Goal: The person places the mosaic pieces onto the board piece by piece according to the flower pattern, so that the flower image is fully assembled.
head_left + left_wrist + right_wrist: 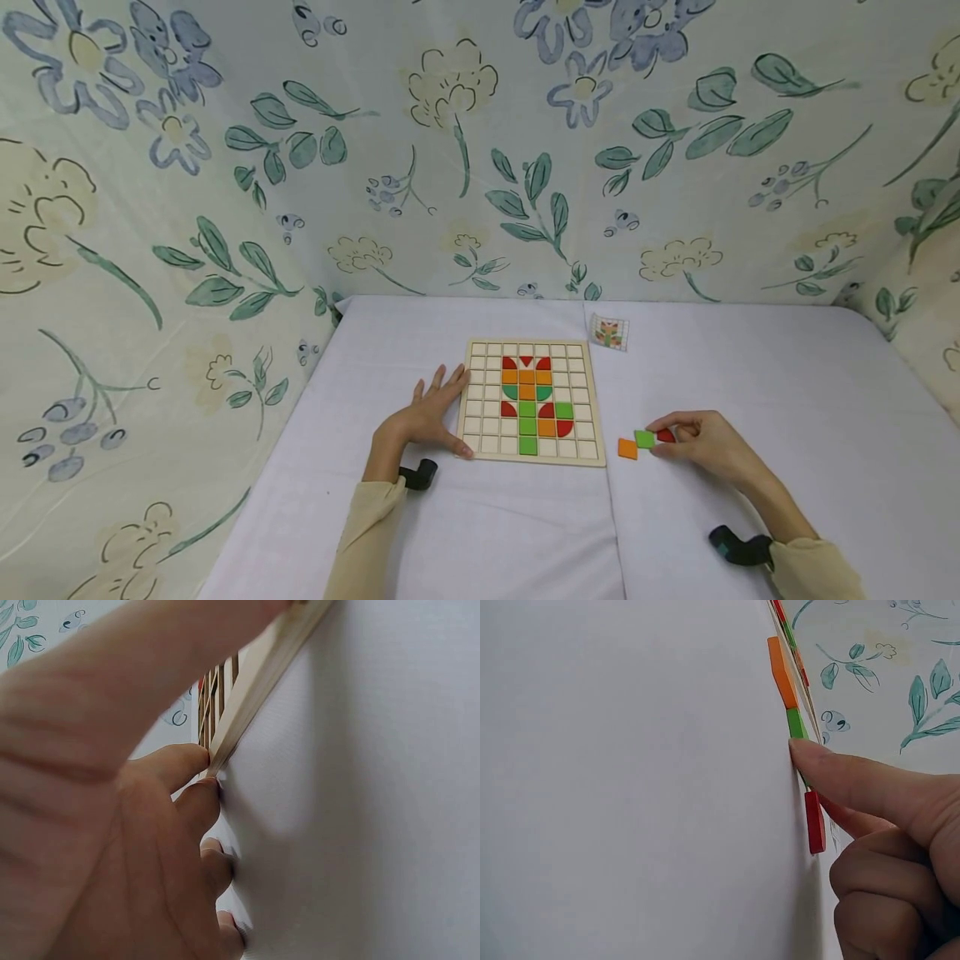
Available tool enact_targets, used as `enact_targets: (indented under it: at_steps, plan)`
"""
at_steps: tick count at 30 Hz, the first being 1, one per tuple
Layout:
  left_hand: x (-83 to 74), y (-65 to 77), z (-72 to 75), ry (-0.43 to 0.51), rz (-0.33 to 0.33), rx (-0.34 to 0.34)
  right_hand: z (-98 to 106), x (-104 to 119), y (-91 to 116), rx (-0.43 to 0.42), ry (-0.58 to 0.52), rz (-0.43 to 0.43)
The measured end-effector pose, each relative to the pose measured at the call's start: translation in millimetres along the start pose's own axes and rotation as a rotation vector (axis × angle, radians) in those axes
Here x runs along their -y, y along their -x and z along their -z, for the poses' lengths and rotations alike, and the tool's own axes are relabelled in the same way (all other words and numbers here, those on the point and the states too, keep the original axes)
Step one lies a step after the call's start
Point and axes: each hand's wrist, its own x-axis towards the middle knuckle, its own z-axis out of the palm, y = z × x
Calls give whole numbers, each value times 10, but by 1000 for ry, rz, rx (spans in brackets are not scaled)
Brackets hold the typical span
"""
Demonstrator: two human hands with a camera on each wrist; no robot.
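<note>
A wooden grid board (487, 447) lies on the white cloth, with red, orange and green tiles forming a flower shape in its cells. My left hand (420, 421) rests at the board's left edge, fingers spread; thumb and index fingertip touch the frame. To the right of the board, my right hand (708, 446) pinches a green square tile (643, 439) between thumb and index finger, low at the cloth. Beside it lie an orange square tile (627, 449) and a red tile (666, 435), the red one partly hidden by the fingers. The right wrist view shows the thumb against the green tile (796, 724).
A small picture card (609, 332) showing a similar flower lies past the board's top right corner. Floral fabric (450, 167) hangs behind and at the sides of the table. Black wrist devices are worn on both arms.
</note>
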Motion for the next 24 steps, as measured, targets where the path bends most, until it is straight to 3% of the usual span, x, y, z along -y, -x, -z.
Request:
enact_targets:
  at_steps: [13, 24]
  plan:
    - [19, -4, 0, 2, -15, 1, -49, 94, -80, -76, 18, -1]
    - [12, -2, 5, -6, -14, 1, -286, 577, -317, -36, -52, 62]
